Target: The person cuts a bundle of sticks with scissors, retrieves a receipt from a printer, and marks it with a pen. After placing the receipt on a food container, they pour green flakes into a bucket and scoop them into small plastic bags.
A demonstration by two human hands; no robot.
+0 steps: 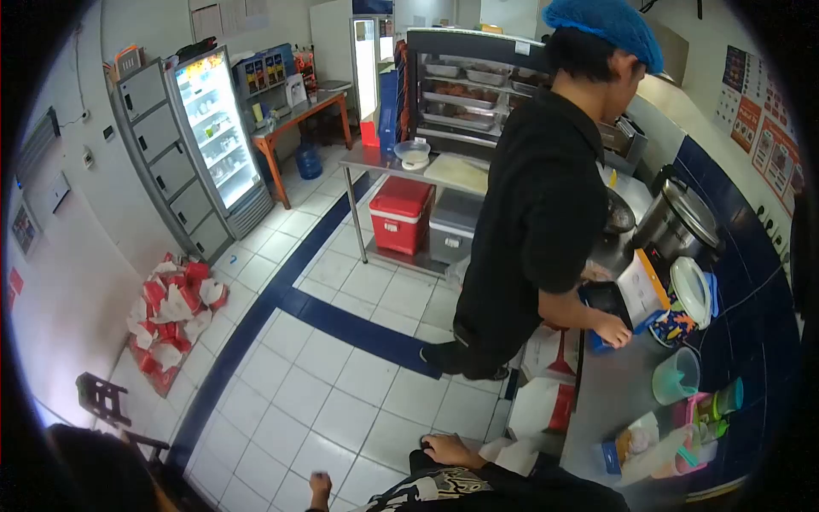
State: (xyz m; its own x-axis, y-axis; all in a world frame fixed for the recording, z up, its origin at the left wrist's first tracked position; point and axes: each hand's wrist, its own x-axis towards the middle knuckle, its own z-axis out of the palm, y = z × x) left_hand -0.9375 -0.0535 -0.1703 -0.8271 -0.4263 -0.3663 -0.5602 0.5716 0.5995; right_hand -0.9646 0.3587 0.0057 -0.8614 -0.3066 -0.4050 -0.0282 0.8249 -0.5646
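At the bottom edge is my left hand (320, 486), small in view and closed like a fist, with nothing visible in it. My right hand (451, 450) rests over the dark-clothed knee (420, 462), its fingers loosely laid down and holding no object that shows. Below it is a black printed garment (444, 488). Close to my right side, an open white and red box (535, 406) sits beside the metal counter (597, 401).
A person in black with a blue hair net (607, 24) stands at the counter, handling a blue and white box (641, 294). Red and white cartons (175, 311) lie piled at left. A dark stool (102, 399) is near them. A red cooler (401, 213) sits under a table.
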